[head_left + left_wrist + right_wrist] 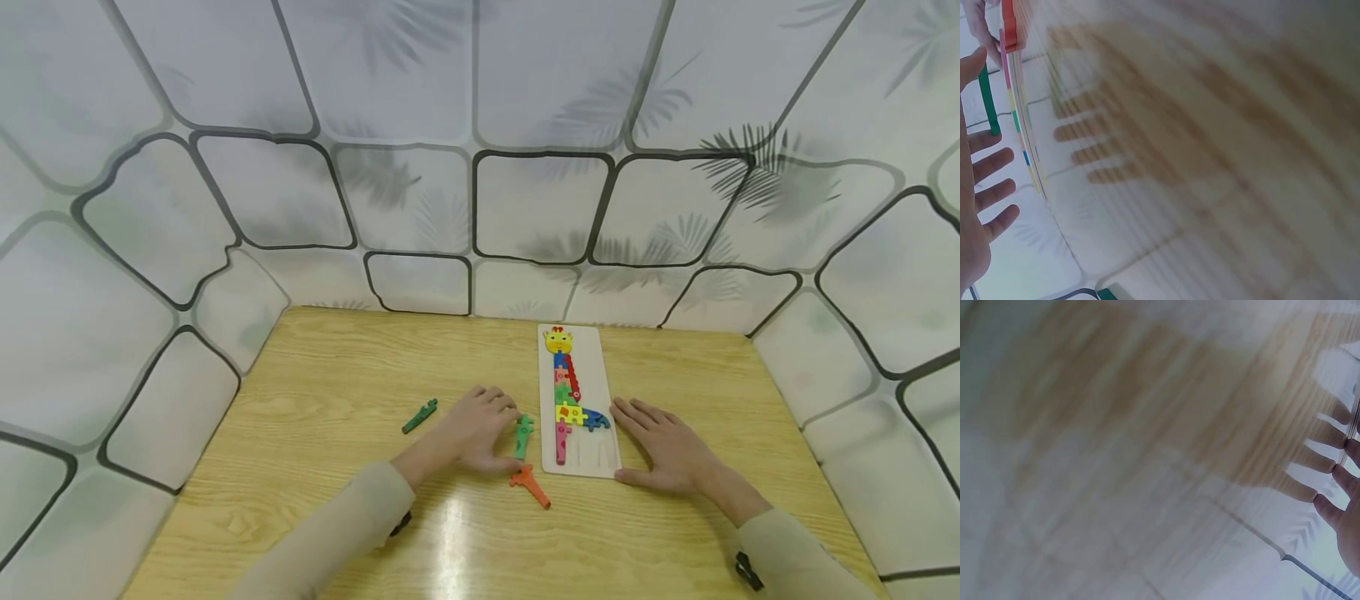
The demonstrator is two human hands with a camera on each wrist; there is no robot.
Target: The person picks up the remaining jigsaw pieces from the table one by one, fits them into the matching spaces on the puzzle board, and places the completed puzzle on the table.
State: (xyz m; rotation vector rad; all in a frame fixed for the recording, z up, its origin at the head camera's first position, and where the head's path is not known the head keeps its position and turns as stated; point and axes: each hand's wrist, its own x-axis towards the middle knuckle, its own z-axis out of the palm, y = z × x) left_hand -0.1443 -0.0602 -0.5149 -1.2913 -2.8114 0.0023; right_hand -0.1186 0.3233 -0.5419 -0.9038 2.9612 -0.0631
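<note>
L hand [483,429] pinches a green pc [522,437] btwn thumb & index, just left of the giraffe board [592,367]. R hand [667,446] lies open, fingers spread, gripping nothing, at the board's right edge. Pc is held near its ends, so a loose pinch could let it twist or drop; a bump might shift the board. Orange pc [531,485], by L thumb, is easily knocked. Dark-green pc [419,416] lies far left, out of the way.
</note>
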